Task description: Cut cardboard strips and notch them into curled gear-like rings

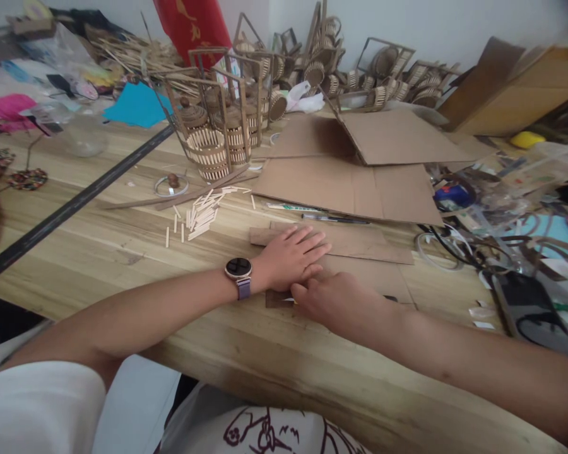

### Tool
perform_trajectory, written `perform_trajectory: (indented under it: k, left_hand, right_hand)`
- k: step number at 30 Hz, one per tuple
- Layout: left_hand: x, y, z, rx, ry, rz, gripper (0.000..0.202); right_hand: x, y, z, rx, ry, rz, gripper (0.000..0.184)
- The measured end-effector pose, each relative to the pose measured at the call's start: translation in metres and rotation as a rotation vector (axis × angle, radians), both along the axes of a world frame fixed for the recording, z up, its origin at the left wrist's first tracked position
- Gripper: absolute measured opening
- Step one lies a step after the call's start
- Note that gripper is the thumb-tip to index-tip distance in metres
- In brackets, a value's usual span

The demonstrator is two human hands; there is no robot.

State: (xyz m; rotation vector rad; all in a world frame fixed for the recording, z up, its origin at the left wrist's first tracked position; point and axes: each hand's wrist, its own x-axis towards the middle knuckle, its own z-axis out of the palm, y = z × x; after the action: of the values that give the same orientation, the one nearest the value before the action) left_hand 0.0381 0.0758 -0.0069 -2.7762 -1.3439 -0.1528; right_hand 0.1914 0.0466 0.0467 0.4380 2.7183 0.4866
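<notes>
Left hand (pixel 296 255), grip open, presses cardboard strip (pixel 366 243); if that shifts, half-hidden tool (pixel 390 298) closed in right hand (pixel 334 299) grip could slip.

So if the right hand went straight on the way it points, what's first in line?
Likely the left hand, at its heel by the wrist, with the watch just past. Depth is unclear: the right hand may already be touching it.

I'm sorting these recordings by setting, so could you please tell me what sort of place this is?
Probably a small craft workshop: slatted baskets stand on a wooden table, near loose short sticks and flat cardboard pieces.
</notes>
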Motion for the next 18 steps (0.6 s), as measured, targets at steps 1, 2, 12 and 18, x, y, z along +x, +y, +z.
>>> perform_trajectory:
  k: [1,2,12,18]
  left_hand:
    - [0.000,0.000,0.001,-0.009,-0.001,0.000,0.052]
    - [0.000,0.000,0.001,-0.017,-0.003,0.000,0.052]
    - [0.001,-0.002,0.001,-0.022,-0.035,0.009,0.050]
    - [0.001,0.000,-0.004,0.020,-0.036,-0.003,0.051]
  right_hand:
    - [0.001,0.000,0.001,-0.006,-0.007,-0.007,0.024]
    - [0.002,0.001,0.001,-0.016,-0.012,-0.015,0.024]
    - [0.024,0.019,-0.001,-0.115,0.103,-0.014,0.020]
    - [0.010,0.010,0.000,-0.092,0.104,-0.032,0.023]
